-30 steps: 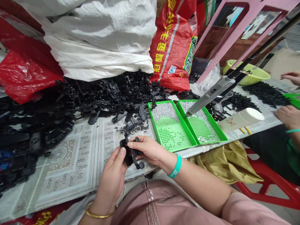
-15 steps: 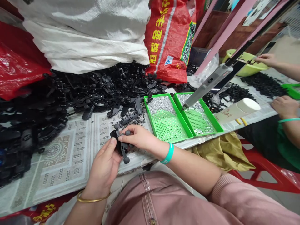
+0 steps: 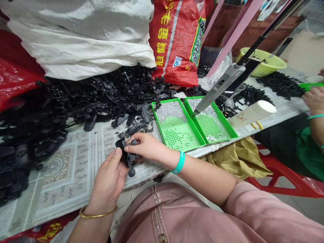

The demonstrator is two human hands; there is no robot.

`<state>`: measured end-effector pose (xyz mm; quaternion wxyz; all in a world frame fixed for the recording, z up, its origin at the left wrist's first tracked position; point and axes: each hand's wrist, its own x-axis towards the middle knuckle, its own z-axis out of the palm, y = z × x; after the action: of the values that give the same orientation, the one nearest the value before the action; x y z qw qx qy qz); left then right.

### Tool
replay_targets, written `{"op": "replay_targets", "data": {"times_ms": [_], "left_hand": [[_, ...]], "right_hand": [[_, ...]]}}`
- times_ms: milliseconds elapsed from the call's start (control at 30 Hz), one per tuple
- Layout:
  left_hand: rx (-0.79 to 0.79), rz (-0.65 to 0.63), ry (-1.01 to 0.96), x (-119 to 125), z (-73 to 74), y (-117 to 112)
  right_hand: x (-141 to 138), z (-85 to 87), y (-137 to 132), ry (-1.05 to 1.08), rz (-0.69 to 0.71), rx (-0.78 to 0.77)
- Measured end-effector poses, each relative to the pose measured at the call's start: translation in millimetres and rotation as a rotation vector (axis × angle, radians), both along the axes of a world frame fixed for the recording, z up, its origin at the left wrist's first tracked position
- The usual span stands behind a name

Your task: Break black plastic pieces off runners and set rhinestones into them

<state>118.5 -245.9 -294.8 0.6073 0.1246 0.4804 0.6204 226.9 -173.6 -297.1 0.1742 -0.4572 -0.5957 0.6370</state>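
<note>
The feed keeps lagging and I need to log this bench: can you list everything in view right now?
black part: one, black, held in both hands at the table edge
parts pile: many, black, back and left of the table
trays: two, green, side by side right of the hands
screws: many, silver, in both trays
screwdriver: one, grey, tip in the right-hand tray
white sack: one, white, behind the pile
red sack: one, red, behind the trays
bowl: one, yellow-green, far right
cup: one, cream, right of the trays
co-worker's hand: one, right edge
left hand: gold bangle, gripping the black part
right hand: teal wristband, gripping the black part
</note>
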Motion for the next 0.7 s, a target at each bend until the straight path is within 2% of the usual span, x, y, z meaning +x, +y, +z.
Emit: {"op": "replay_targets", "data": {"times_ms": [167,367,533,700], "left_hand": [[0.003,0.029,0.010,0.7,-0.7,0.6],[-0.019,0.051,0.018,0.3,-3.2,1.6],[-0.047,0.062,0.041,-1.5,-4.2,2.0],[-0.067,0.058,0.060,-3.3,-6.5,2.4]], "right_hand": [[-0.8,-1.3,0.1,-0.019,-0.021,0.071],[-1.0,-0.1,-1.0,-0.028,-0.053,0.061],[-0.4,2.3,0.2,-0.061,-0.044,0.125],[0.6,3.6,1.4,0.002,-0.064,0.053]]}}
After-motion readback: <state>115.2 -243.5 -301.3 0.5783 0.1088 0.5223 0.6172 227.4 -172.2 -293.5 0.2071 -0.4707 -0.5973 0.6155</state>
